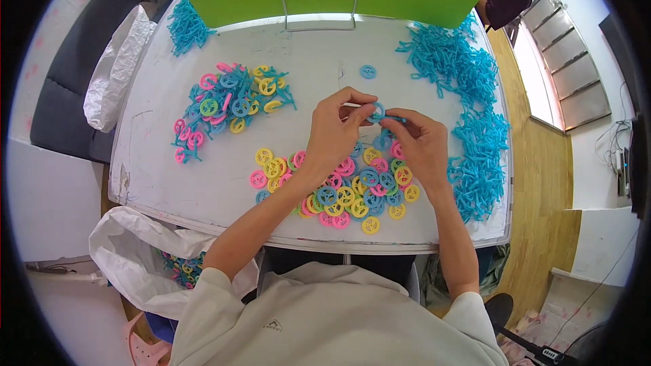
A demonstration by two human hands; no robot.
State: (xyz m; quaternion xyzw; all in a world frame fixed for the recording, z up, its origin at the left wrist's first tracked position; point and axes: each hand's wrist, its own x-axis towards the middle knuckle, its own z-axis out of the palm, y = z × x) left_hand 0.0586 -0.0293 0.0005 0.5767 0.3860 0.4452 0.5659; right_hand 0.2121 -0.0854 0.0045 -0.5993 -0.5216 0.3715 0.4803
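Both hands meet above the table (pixel 203 183): the left hand (pixel 333 129) and right hand (pixel 420 142) pinch one blue wheel (pixel 377 112) between their fingertips, over a pile of wheels (pixel 339 186). Blue sticks (pixel 475 108) lie to the right.

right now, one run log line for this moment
left hand + right hand: pinching small blue plastic wheel | below: pile of loose coloured plastic wheels | surface: white table
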